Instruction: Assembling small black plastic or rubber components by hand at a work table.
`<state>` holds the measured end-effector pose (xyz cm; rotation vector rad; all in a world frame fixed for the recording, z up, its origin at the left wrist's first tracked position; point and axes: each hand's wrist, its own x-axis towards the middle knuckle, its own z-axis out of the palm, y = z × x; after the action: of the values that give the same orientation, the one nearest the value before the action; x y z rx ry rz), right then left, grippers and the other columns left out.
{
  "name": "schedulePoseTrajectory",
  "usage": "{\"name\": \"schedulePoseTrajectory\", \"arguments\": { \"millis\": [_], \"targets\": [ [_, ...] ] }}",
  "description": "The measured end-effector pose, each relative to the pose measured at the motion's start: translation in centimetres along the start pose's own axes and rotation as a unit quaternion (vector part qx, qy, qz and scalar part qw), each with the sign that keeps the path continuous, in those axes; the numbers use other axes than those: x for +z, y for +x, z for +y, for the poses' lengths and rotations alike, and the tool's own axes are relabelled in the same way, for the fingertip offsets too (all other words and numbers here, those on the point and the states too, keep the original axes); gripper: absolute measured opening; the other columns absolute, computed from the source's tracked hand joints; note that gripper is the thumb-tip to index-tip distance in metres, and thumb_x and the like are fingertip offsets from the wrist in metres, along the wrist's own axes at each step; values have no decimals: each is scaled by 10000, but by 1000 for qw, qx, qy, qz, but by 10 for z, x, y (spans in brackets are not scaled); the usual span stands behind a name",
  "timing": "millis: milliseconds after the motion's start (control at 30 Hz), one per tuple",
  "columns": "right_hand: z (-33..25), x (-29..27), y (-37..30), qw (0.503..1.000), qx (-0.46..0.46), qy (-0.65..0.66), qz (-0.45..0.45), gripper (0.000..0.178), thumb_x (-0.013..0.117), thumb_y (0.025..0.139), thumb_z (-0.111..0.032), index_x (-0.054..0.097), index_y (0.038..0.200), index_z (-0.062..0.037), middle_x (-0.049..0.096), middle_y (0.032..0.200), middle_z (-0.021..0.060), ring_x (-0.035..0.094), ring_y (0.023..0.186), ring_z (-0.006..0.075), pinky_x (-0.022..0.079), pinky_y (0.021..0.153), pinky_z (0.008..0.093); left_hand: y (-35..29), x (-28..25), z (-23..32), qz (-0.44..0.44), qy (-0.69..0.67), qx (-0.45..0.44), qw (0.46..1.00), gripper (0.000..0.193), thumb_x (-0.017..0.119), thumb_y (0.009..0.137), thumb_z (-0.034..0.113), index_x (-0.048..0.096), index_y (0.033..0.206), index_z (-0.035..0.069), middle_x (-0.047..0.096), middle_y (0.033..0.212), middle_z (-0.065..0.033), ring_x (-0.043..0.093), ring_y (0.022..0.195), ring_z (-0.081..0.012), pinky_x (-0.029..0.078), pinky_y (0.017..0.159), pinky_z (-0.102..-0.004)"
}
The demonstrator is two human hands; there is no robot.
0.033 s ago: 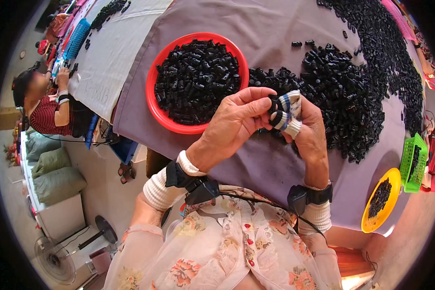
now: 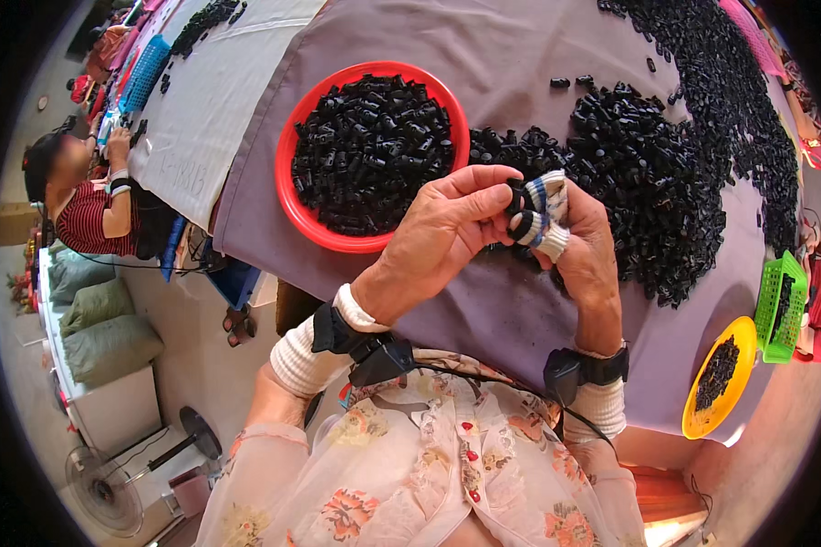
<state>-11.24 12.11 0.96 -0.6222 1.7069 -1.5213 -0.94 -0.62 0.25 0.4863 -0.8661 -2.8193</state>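
Note:
My left hand [image 2: 436, 232] is closed, with thumb and forefinger pinched on a small black plastic piece [image 2: 516, 193]. My right hand [image 2: 586, 246] meets it from the other side, its fingers also closed at the piece. White knitted finger covers with blue and dark stripes [image 2: 547, 196] sit on the right thumb and finger and partly hide the grip. Just left of and beyond my hands stands a red bowl [image 2: 285, 173] full of short black tube-like pieces [image 2: 374, 150]. A large heap of similar black pieces [image 2: 648, 191] lies to the right.
Black pieces spread along the far right of the mauve tablecloth [image 2: 511, 55]. A yellow dish [image 2: 746, 351] and a green basket [image 2: 794, 301] sit at the right edge. At the left, a person in a striped shirt [image 2: 96, 214] works at a white-covered table [image 2: 219, 109]. A cable [image 2: 465, 371] crosses between my wrists.

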Motion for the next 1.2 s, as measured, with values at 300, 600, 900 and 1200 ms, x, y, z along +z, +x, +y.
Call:
{"name": "schedulePoseTrajectory", "arguments": {
  "millis": [300, 600, 900, 1200],
  "targets": [
    [-10, -9, 3, 994, -43, -79, -56, 351, 762, 655, -256, 541, 808, -30, 514, 646, -33, 410, 581, 46, 360, 509, 215, -1, 0, -1, -13, -45, -46, 998, 233, 513, 873, 93, 528, 1081, -10, 609, 879, -82, 589, 774, -125, 480, 672, -238],
    [-6, -12, 7, 987, -80, -126, -61, 366, 770, 626, -270, 544, 778, -25, 529, 625, 7, 435, 560, 77, 377, 511, 243, -1, 0, -2, -13, -46, -49, 998, 225, 507, 873, 77, 523, 1079, -10, 607, 911, -90, 596, 821, -142, 494, 726, -264],
    [-4, -12, 9, 980, -77, -172, -70, 434, 775, 599, -342, 537, 764, -20, 530, 586, 40, 444, 515, 102, 379, 479, 271, -1, -1, -2, -15, -35, -46, 998, 226, 506, 870, 66, 519, 1083, -10, 600, 957, -93, 590, 849, -147, 491, 761, -287],
    [4, -12, 10, 979, -103, -168, -59, 482, 762, 600, -404, 516, 738, -13, 512, 567, 51, 432, 490, 117, 368, 456, 272, -1, 3, -1, -15, -17, -51, 998, 251, 513, 864, 61, 523, 1100, -25, 596, 1016, -108, 584, 903, -160, 484, 801, -298]
  ]
}}
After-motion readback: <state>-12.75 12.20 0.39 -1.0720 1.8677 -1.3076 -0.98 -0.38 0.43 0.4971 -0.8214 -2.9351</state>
